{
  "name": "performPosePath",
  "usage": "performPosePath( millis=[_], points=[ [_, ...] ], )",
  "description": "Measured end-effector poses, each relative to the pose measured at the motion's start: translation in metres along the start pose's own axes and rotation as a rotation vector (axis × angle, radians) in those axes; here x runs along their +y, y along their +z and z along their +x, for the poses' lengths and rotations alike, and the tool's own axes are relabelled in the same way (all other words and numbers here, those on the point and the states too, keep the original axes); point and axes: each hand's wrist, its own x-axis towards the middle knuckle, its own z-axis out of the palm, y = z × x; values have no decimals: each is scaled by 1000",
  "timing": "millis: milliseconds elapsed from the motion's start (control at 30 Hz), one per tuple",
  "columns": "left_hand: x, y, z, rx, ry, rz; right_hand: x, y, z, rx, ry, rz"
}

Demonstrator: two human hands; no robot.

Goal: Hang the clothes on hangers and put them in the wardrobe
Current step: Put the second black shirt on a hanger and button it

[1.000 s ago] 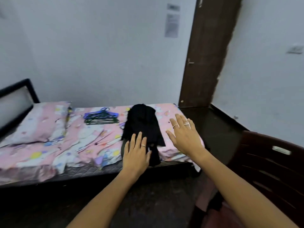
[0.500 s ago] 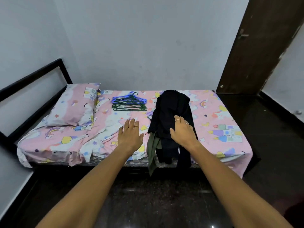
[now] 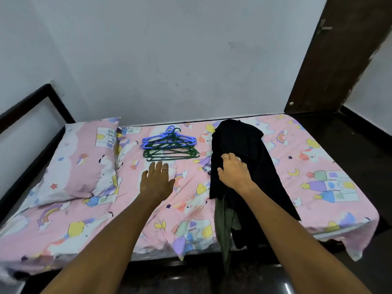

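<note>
A: The pile of dark clothes (image 3: 244, 158) lies on the bed (image 3: 318, 187), its lower end spilling over the front edge. What changed?

B: A second ago both hands hovered short of it. Now the right hand (image 3: 232, 171) has landed on the pile — its grip curled into the black top layer, though how firmly it pinches I can't tell.

A: And the other?

B: The left hand (image 3: 157, 181) has come forward too, fingers straight, holding nothing, with the blue and green hangers (image 3: 169, 147) just beyond its fingertips.

A: So nothing is hung yet?

B: No — I'd judge this the first pick: one garment, one hanger. A pillow (image 3: 84, 158) lies further out to the left.
</note>
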Motion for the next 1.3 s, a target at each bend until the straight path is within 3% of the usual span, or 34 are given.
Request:
performPosePath(
  millis=[200, 633, 967, 1300],
  points=[
    [-17, -12, 118, 1, 130, 21, -14, 12, 74, -11, 96, -61],
    [34, -11, 367, -73, 282, -50, 59, 45, 261, -68, 405, 130],
    [74, 41, 434, -243, 381, 13, 102, 87, 243, -142, 609, 221],
    [80, 123, 557, -211, 486, 72, 107, 142, 321, 6, 587, 184]
  ],
)
